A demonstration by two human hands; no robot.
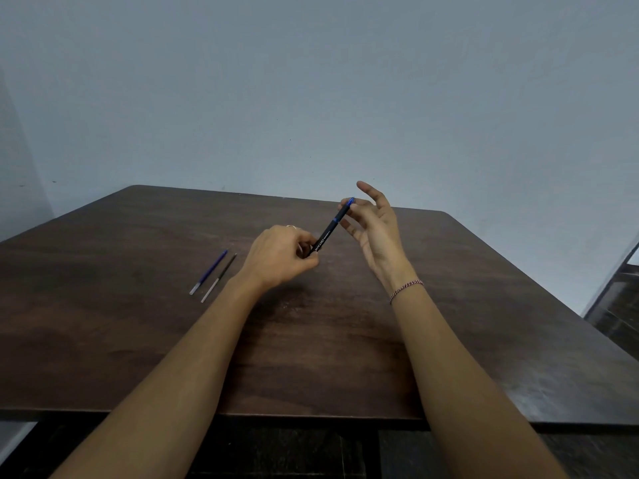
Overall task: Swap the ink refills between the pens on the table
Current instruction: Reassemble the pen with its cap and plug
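Head view, dark wood counter (pixel 138 340), pale wall behind.

Left hand (pixel 281 255): grip clamped on the lower end of a black pen (pixel 330 227), fingers curled tight around the barrel. Pen held in the air above the middle of the counter, tilted, its upper end pointing toward the far right corner. Blue band partway up the barrel, blue tip at the top end; white lettering on the barrel, too small to read fully.

Right hand (pixel 375 226): palm turned toward the pen, fingers spread. Thumb and a fingertip close on the pen's upper blue end; the remaining fingers stand apart and free. Red-and-white thread band (pixel 406 290) on the right wrist.

On the counter, toward the left edge and well apart from the hands: blue refill (pixel 211 271) and black refill (pixel 219 278), lying just beside each other, nearly parallel, clear ends toward the near edge. Cannot tell whether the two touch.
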